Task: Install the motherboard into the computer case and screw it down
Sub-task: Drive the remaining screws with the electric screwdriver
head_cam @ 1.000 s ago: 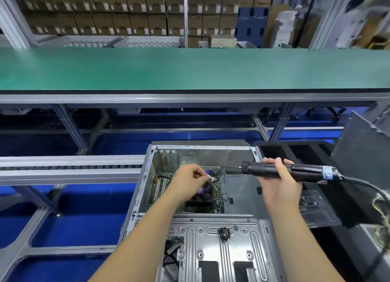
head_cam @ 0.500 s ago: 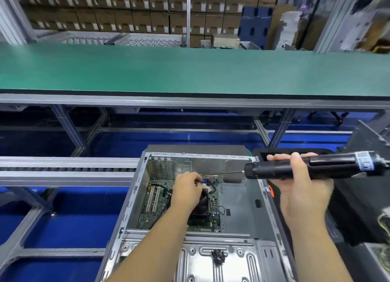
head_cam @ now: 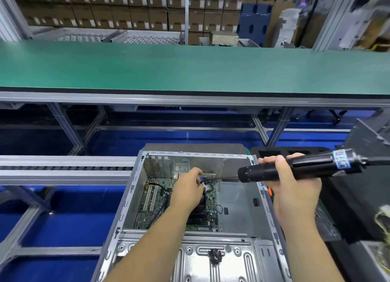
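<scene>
An open grey metal computer case [head_cam: 135, 189] lies flat below me. A green motherboard [head_cam: 154, 205] with white slots and a dark heatsink sits on its floor. My left hand [head_cam: 186, 190] is inside the case over the board, its fingertips pinching something small at the tip of the screwdriver bit; what it pinches is too small to tell. My right hand [head_cam: 293, 182] grips a black electric screwdriver [head_cam: 306, 165] held nearly level, bit pointing left toward my left fingers. Its cable runs off right.
A long green conveyor belt [head_cam: 190, 68] crosses behind the case on an aluminium frame. A roller rail [head_cam: 63, 169] runs left of the case. Black foam tray [head_cam: 272, 153] and dark equipment [head_cam: 367, 146] stand at the right. Stacked cartons fill the background.
The screwdriver has risen slightly and tilted with its cable end higher. My left hand stays over the board at the bit tip. The view has shifted.
</scene>
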`<state>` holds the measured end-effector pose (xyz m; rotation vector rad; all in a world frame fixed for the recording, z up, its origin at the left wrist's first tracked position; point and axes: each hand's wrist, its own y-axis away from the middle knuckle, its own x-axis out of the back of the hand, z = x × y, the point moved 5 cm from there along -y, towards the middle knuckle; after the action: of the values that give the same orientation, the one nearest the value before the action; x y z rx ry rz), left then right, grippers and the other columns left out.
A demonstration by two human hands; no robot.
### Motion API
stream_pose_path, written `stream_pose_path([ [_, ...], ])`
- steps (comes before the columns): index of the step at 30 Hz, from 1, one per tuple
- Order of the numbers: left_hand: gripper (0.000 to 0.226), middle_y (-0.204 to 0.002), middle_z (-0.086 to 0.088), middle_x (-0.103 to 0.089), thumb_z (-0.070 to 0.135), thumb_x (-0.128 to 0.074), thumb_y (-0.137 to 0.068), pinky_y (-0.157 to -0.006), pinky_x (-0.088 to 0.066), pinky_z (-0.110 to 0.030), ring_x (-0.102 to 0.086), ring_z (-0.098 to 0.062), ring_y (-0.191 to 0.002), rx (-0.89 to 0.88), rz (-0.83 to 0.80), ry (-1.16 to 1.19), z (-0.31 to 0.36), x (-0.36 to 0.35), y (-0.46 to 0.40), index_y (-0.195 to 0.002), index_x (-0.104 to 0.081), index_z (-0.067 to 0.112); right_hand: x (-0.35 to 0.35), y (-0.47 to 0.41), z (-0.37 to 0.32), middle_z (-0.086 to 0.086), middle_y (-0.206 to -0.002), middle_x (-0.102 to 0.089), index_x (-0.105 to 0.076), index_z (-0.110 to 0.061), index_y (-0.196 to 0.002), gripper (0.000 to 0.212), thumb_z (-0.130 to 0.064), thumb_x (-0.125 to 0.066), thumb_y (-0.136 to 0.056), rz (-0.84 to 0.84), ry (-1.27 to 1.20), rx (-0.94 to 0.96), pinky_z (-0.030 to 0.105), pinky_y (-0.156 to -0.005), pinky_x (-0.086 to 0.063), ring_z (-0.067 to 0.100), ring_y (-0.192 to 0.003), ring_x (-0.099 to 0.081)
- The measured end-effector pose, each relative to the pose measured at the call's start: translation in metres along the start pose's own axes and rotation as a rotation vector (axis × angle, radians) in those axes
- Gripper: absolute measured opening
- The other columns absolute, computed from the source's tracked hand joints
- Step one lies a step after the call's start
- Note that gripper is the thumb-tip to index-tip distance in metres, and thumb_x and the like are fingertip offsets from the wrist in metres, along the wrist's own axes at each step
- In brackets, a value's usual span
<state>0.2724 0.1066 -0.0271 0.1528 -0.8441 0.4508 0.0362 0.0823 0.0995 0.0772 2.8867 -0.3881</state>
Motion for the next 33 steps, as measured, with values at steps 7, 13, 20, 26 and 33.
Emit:
stream_pose_path([
  [7,0.013,-0.085,0.009,-0.059,0.012,-0.060,-0.089,-0.080,-0.050,-0.028,-0.056,-0.012,-0.085,-0.028,0.003,-0.032,0.002,-0.003,-0.002,-0.097,-0.066,0.020,0.000,0.000,0.005,0.015,-0.094,-0.077,-0.076,-0.039,-0.079,0.006,-0.034,-0.074,-0.076,-0.005,0.014,0.001,0.059,-0.082,-0.060,0.034,-0.099,-0.074],
  [13,0.008,-0.091,0.006,-0.060,0.016,-0.065,-0.088,-0.080,-0.050,-0.027,-0.056,-0.011,-0.084,-0.034,-0.013,-0.049,0.002,-0.005,-0.001,-0.095,-0.065,0.019,0.001,0.000,0.007,0.013,-0.094,-0.076,-0.076,-0.036,-0.081,0.006,-0.031,-0.074,-0.078,-0.026,0.035,-0.004,0.060,-0.082,-0.060,0.034,-0.099,-0.074],
  [20,0.007,-0.094,0.004,-0.065,0.017,-0.062,-0.091,-0.079,-0.054,-0.032,-0.059,-0.013,-0.084,-0.005,-0.051,-0.097,0.005,-0.003,0.001,-0.097,-0.066,0.018,0.000,-0.006,0.009,0.011,-0.096,-0.073,-0.077,-0.030,-0.083,0.005,-0.029,-0.075,-0.078,-0.067,0.129,-0.014,0.061,-0.083,-0.060,0.034,-0.099,-0.072],
  [26,0.009,-0.094,0.003,-0.066,0.015,-0.060,-0.092,-0.078,-0.055,-0.033,-0.060,-0.014,-0.084,-0.008,-0.059,-0.114,0.008,-0.003,0.002,-0.098,-0.066,0.017,-0.008,-0.004,0.001,0.007,-0.093,-0.075,-0.076,-0.031,-0.082,0.006,-0.027,-0.072,-0.082,-0.113,0.206,0.001,0.061,-0.089,-0.057,0.028,-0.097,-0.073],
  [33,0.006,-0.085,0.003,-0.060,0.012,-0.059,-0.089,-0.074,-0.051,-0.031,-0.053,-0.017,-0.083,-0.037,-0.115,-0.163,0.007,-0.008,0.002,-0.090,-0.062,0.017,-0.029,0.002,-0.013,-0.013,-0.084,-0.072,-0.075,-0.019,-0.077,0.004,-0.022,-0.077,-0.079,-0.273,0.279,0.044,0.010,-0.077,-0.048,0.003,-0.085,-0.068],
])
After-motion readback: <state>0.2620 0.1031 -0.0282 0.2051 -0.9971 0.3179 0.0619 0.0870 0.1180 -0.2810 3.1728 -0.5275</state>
